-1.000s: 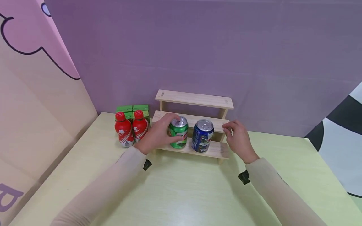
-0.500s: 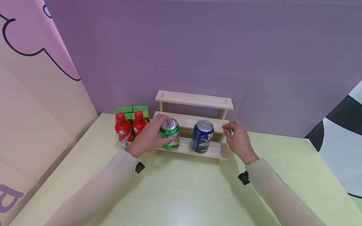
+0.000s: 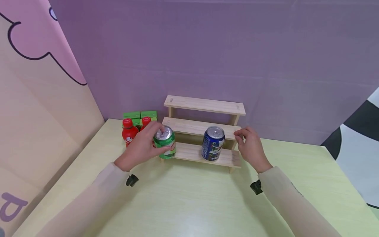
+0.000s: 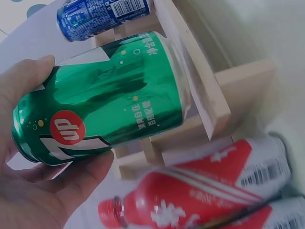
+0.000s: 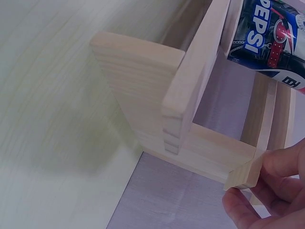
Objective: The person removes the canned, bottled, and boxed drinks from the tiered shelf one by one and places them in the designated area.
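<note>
My left hand [image 3: 142,144] grips a green 7UP can [image 3: 166,141], fingers and thumb round its sides. The can is upright at the left end of the lowest step of a wooden three-step rack [image 3: 189,151]; in the left wrist view its base [image 4: 178,78] is against or very close to the board. On the same step, to the right, stands a blue Pepsi can [image 3: 212,144], also partly seen in the right wrist view. My right hand [image 3: 250,146] pinches the right end of the rack's middle board [image 5: 245,174] between thumb and fingers.
Red bottles [image 3: 129,131] stand left of the rack, partly hidden behind my left hand. Green boxes [image 3: 131,115] are behind them. A purple wall panel [image 3: 207,49] rises behind the rack, which stands on a pale table [image 3: 192,197].
My left hand has slid the 7UP can leftward along the lowest step, away from the Pepsi can. The right hand has stayed on the middle board's end.
</note>
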`<action>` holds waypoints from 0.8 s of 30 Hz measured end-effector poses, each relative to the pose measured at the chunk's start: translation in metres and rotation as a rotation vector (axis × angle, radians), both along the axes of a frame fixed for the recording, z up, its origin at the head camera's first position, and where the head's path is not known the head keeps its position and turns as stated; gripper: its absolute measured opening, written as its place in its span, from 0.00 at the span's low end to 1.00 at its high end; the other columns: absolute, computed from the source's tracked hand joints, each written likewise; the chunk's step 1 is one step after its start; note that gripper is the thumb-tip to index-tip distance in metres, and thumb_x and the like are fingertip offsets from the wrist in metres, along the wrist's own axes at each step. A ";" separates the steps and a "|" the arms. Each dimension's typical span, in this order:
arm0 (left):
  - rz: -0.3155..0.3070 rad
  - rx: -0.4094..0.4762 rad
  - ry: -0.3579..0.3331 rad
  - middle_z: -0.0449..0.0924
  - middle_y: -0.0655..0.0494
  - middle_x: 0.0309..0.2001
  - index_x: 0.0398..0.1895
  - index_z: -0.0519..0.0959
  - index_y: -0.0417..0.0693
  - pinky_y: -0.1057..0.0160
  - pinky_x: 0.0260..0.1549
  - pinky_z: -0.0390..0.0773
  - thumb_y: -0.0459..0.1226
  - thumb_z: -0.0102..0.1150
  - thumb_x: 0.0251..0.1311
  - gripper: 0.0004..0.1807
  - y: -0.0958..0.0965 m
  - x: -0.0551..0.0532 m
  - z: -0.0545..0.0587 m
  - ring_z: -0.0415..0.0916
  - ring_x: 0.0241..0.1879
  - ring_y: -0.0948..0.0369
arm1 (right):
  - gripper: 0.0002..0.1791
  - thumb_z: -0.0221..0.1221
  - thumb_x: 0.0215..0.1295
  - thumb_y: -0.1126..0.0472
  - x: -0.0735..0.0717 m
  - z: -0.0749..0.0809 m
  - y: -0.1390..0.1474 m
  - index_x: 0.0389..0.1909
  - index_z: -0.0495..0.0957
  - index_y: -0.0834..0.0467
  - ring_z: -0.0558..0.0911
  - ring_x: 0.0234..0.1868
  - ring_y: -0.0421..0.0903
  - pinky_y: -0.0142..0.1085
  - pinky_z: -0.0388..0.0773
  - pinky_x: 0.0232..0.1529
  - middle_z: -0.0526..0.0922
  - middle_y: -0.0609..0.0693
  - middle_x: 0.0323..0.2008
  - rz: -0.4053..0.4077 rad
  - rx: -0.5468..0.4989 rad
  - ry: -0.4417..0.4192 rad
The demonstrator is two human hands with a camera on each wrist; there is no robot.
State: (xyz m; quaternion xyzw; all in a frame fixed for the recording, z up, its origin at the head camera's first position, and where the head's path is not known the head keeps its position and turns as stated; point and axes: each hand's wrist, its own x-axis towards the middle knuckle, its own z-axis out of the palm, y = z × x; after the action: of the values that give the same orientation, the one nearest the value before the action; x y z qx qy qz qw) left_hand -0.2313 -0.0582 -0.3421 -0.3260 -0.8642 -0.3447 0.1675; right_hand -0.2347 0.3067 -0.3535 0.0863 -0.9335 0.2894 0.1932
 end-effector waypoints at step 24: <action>0.229 -0.023 -0.043 0.70 0.49 0.46 0.44 0.68 0.45 0.53 0.35 0.80 0.35 0.76 0.42 0.28 -0.075 0.033 -0.032 0.73 0.44 0.51 | 0.08 0.53 0.65 0.73 0.000 -0.002 0.000 0.42 0.78 0.69 0.71 0.43 0.57 0.52 0.70 0.47 0.72 0.58 0.38 -0.008 0.000 -0.002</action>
State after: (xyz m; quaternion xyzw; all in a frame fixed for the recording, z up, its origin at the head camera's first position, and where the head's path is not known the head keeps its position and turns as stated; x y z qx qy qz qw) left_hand -0.1981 -0.1336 -0.3744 -0.2196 -0.9031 -0.3202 0.1836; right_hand -0.2344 0.3067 -0.3557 0.0822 -0.9340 0.2889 0.1934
